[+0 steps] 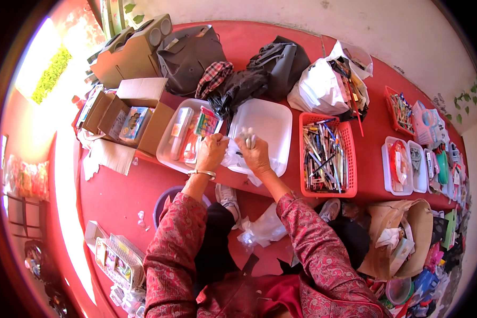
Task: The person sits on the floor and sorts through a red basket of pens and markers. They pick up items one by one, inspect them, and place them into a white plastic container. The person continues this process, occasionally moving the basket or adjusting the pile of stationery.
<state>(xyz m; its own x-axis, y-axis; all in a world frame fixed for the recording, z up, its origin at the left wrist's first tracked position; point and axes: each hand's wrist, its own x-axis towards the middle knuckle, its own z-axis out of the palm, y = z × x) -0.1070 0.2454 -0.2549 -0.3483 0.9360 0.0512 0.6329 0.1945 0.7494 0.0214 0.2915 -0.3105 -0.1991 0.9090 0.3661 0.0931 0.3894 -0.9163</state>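
My left hand (212, 152) is closed in a pinch on the edge of a thin clear plastic bag (232, 155). The bag stretches across to my right hand (256, 155). My right hand is closed round several short whitish sticks (248, 137), whose ends stick up above the fingers; their exact kind is too small to tell. Both hands are over the near edges of two white plastic tubs. The left tub (167, 153) holds a clear lidded case (181, 123) and a colourful packet (208, 122). Behind my right hand, the right tub (275, 119) shows its pale bottom.
A red basket (354, 153) full of pens stands right of the tubs. An open cardboard box (159, 124) is to the left. Dark bags (191, 53) and a white bag (315, 87) line the back. A paper bag (376, 233) and crumpled plastic (265, 228) lie nearer me.
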